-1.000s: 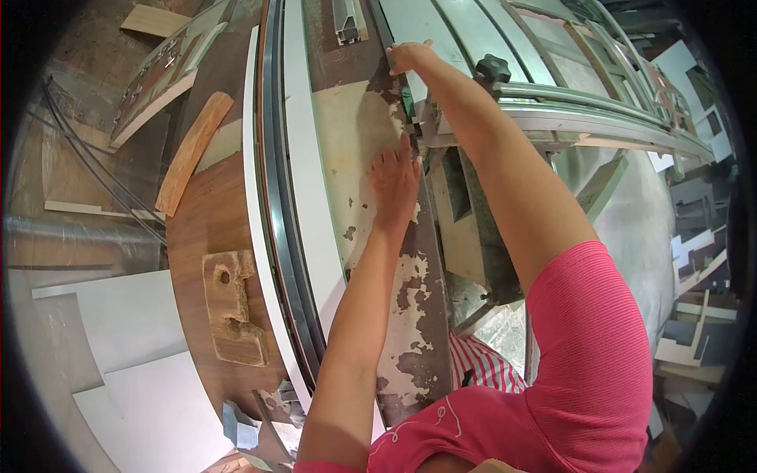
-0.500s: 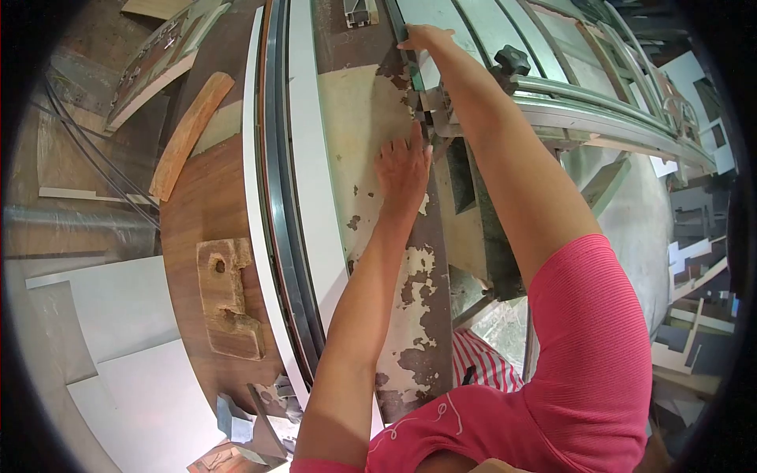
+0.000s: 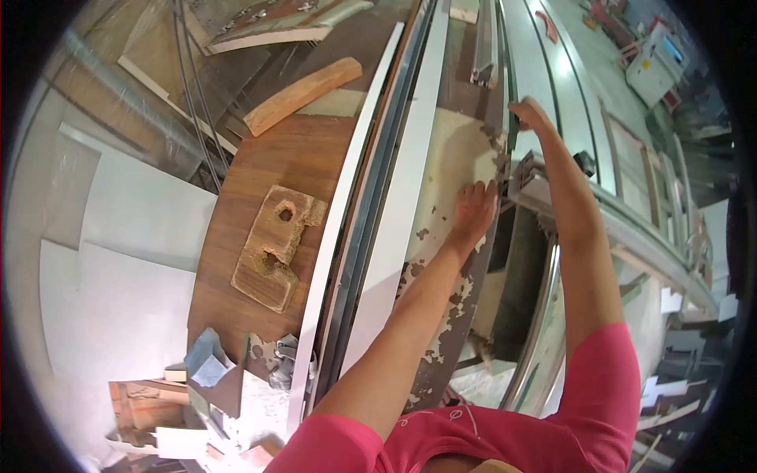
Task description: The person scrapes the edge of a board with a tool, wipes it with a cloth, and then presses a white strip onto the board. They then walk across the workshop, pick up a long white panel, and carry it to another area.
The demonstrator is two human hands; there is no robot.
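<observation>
My left hand [image 3: 476, 211] lies palm down on the worn brown-and-cream tabletop [image 3: 457, 150], close to its right edge. Its fingers are slightly bent on the surface and hold nothing. Farther forward, my right hand [image 3: 533, 116] curls its fingers over the near edge of the long silver sliding table [image 3: 544, 71]; the exact contact is partly hidden. Just below that hand, a metal crossbar [image 3: 532, 180] joins the sliding table, with a black knob [image 3: 584, 163] beside it. An aluminium profile [image 3: 485, 55] lies ahead of my hands on the worn top.
A long metal fence rail [image 3: 378, 181] with white strips runs along the left. Beyond it, a notched chipboard piece [image 3: 272, 248] and a curved wooden piece [image 3: 303, 94] lie on a brown wood surface [image 3: 229, 205]. White panels [image 3: 142, 213] are at far left; a metal frame [image 3: 654, 236] extends right.
My view has swung, so the scene appears shifted right and tilted. My left hand's fingers, spread before, are now closer together and bent. My right hand stays at the sliding table's edge.
</observation>
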